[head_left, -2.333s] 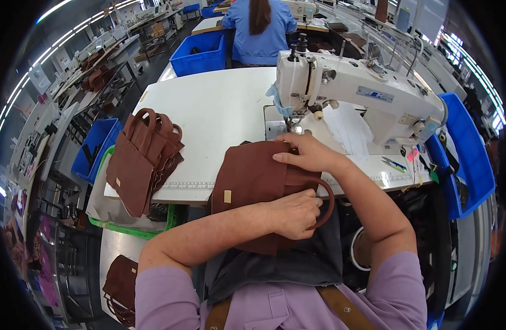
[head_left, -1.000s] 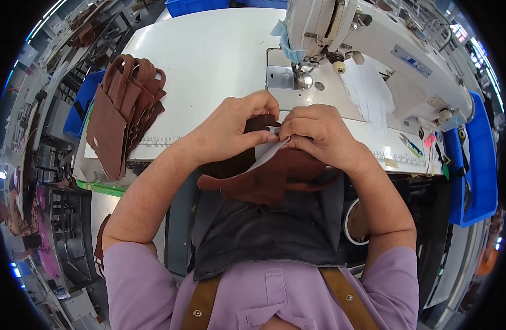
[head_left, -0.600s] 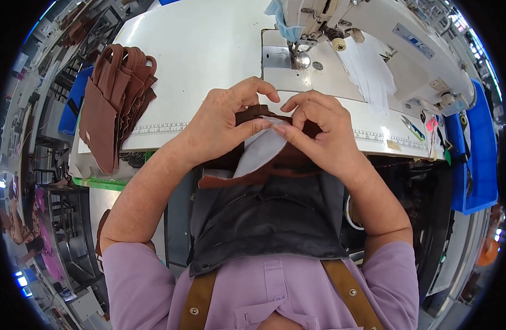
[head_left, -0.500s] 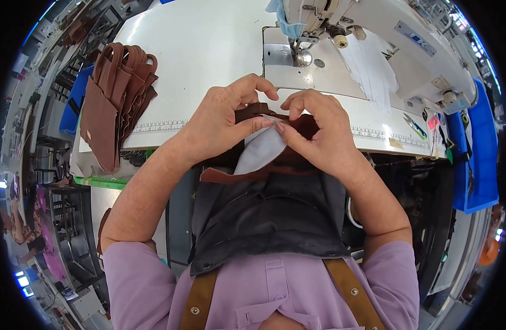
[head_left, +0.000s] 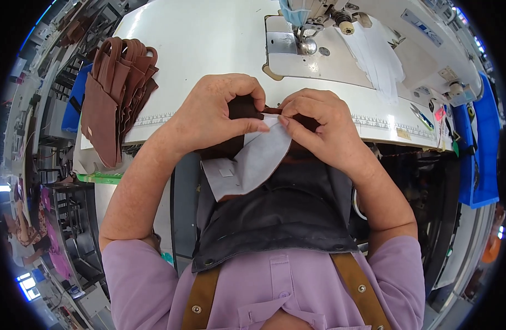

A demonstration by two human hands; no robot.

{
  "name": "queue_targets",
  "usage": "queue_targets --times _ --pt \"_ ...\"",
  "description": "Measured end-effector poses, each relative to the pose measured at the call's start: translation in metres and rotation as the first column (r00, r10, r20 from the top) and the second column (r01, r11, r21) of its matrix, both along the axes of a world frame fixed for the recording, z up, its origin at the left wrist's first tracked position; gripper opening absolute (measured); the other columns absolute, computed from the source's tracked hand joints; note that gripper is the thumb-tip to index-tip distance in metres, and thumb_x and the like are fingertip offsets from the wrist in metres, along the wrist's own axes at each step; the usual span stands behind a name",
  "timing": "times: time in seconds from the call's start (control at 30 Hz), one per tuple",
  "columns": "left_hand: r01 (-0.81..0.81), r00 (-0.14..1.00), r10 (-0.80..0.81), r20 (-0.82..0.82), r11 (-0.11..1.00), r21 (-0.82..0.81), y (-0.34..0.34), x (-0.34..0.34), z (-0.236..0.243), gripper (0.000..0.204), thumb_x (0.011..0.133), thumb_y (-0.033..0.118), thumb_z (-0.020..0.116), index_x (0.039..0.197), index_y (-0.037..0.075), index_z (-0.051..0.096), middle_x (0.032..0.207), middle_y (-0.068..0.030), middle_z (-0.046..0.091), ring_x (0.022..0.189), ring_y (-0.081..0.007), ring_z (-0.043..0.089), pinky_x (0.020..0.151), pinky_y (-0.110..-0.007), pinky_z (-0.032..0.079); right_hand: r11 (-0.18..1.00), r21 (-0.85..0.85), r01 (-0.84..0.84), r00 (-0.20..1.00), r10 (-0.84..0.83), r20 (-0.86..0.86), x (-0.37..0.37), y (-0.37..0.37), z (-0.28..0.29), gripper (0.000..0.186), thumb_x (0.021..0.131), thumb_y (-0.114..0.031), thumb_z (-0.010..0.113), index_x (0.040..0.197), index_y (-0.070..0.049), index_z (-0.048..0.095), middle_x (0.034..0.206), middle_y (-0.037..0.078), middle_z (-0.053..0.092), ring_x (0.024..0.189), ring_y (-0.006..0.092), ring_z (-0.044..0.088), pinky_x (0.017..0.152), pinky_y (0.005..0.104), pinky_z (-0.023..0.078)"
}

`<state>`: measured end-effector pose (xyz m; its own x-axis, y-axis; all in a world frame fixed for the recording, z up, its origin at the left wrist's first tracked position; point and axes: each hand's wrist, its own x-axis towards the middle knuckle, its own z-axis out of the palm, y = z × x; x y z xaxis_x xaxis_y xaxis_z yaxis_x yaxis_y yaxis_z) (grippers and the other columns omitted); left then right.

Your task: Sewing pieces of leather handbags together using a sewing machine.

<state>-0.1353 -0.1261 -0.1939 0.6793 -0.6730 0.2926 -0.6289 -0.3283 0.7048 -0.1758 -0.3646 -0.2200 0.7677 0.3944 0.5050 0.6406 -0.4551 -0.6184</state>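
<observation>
Above my apron-covered lap, a brown panel (head_left: pixel 231 148) with a pale grey-white backing (head_left: pixel 258 165) is held between both hands near the table's front edge. The backing faces up, and a small pale tab (head_left: pixel 226 172) shows on its lower left part. My left hand (head_left: pixel 214 113) has its index finger curled over the top edge and its thumb on the backing. With thumb and index finger together, my right hand (head_left: pixel 319 124) pinches the top edge beside it. The other fingertips are partly hidden by the panel.
A sewing machine (head_left: pixel 429 38) with a metal needle plate (head_left: pixel 283 44) stands beyond my hands. Brown looped pieces (head_left: pixel 121 93) lie stacked at the left. White cloth (head_left: pixel 374 60), small snips (head_left: pixel 422 116) and a blue bin (head_left: pixel 481 165) are at the right.
The panel's lower left part has swung down and turned over, so more pale backing shows. My left thumb and index finger have spread apart; the right hand keeps its pinch.
</observation>
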Motion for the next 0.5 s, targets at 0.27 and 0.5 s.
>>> queue_targets --times 0.27,0.5 --pt "-0.064 0.998 0.064 0.019 0.998 0.021 0.0048 -0.0002 -0.0027 0.026 0.073 0.011 0.088 0.08 0.0 0.065 0.083 -0.0069 0.07 0.074 -0.017 0.064 0.069 -0.029 0.049 1.0 0.03 -0.009 0.999 0.01 -0.032 -0.0017 -0.0007 -0.0044 0.008 0.083 -0.008 0.071 0.084 -0.004 0.064 0.084 0.009 0.067 0.074 0.029 0.065 0.064 0.037 0.05" --pt "-0.136 0.991 0.137 -0.002 0.99 0.036 0.0064 -0.0075 0.0004 0.02 0.073 0.007 0.086 0.077 0.002 0.068 0.082 -0.0075 0.074 0.076 -0.0163 0.062 0.069 -0.03 0.048 0.992 0.127 -0.01 0.993 0.024 -0.113 -0.0048 0.0019 -0.0016 0.013 0.082 -0.006 0.075 0.08 -0.004 0.062 0.083 0.008 0.069 0.074 0.0266 0.065 0.068 0.0346 0.051"
